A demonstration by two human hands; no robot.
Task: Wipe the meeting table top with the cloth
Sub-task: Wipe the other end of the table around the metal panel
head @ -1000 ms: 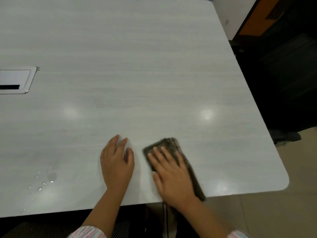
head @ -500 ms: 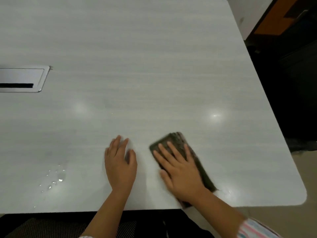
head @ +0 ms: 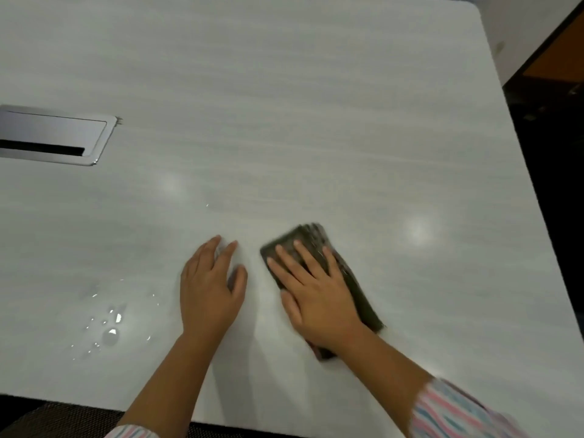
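A dark folded cloth (head: 308, 240) lies flat on the pale wood-grain table top (head: 284, 121), near the front edge and right of centre. My right hand (head: 316, 292) presses down on the cloth with its fingers spread straight, covering most of it. My left hand (head: 210, 286) rests flat on the bare table just to the left of the cloth, fingers relaxed and holding nothing. A patch of water drops (head: 109, 327) sits on the table to the left of my left hand.
A metal cable hatch (head: 53, 134) is set into the table at the left. The table's right edge and rounded far corner run along a dark area with black furniture (head: 553, 184). A dark woven seat (head: 63, 418) shows below the front edge.
My right hand has pushed the cloth away from the front edge, further onto the table. My left hand has stayed flat in the same spot. The view has shifted forward and right.
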